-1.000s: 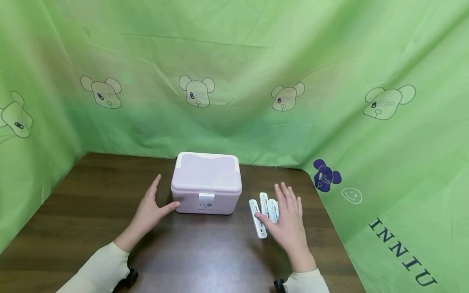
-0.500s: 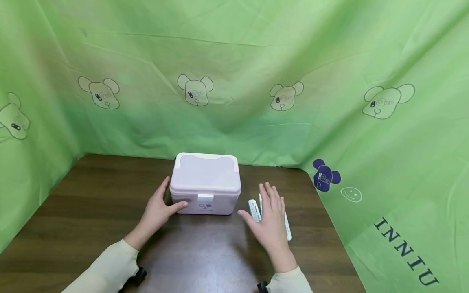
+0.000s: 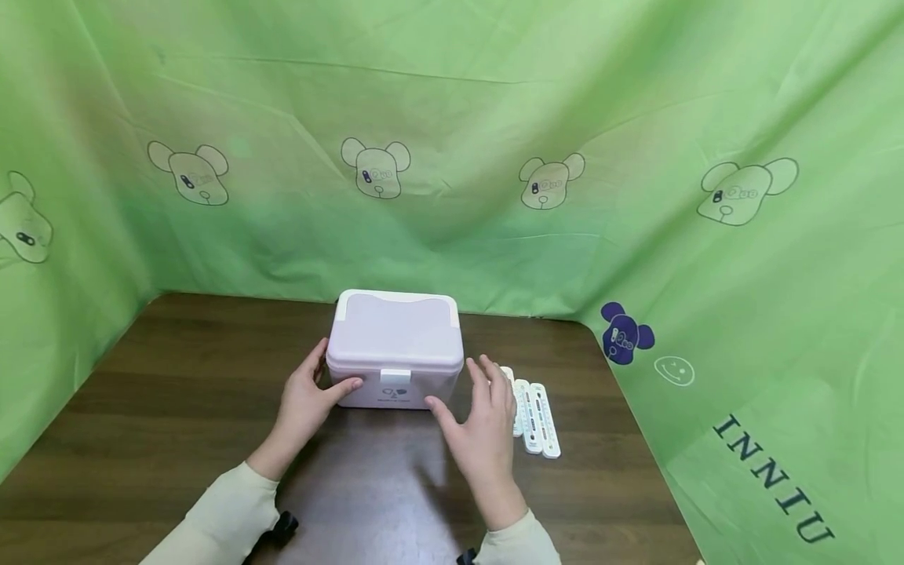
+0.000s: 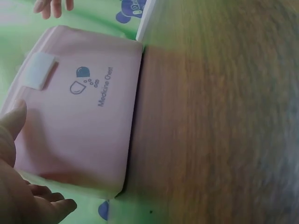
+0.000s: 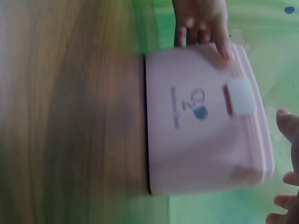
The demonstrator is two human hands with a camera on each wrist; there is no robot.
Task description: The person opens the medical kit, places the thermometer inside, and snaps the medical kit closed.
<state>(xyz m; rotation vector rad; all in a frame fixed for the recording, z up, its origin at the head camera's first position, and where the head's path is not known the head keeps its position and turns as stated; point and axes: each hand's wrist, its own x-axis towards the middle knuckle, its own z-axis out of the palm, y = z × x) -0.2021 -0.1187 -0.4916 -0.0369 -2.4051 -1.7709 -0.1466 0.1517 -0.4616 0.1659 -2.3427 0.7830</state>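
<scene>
Green curtain [image 3: 452,78] on the back and sides, brown table [image 3: 212,345] below. Pink box [image 3: 438,384] sits on the table toward the back edge, between the hands, lid [image 3: 399,326] down. Left hand [image 3: 300,410]: spread wide at the box's front left corner, thumb on the front face, fingers along the left side. Right hand [image 3: 482,435]: also spread wide, holding nothing, just off the right front corner (gap shows in right wrist view). White strips [image 3: 545,421] lie side by side right of it, partly hidden. White clip [image 3: 395,377] at front centre, "Medicine Chest" lettering [image 4: 105,87] under it.
</scene>
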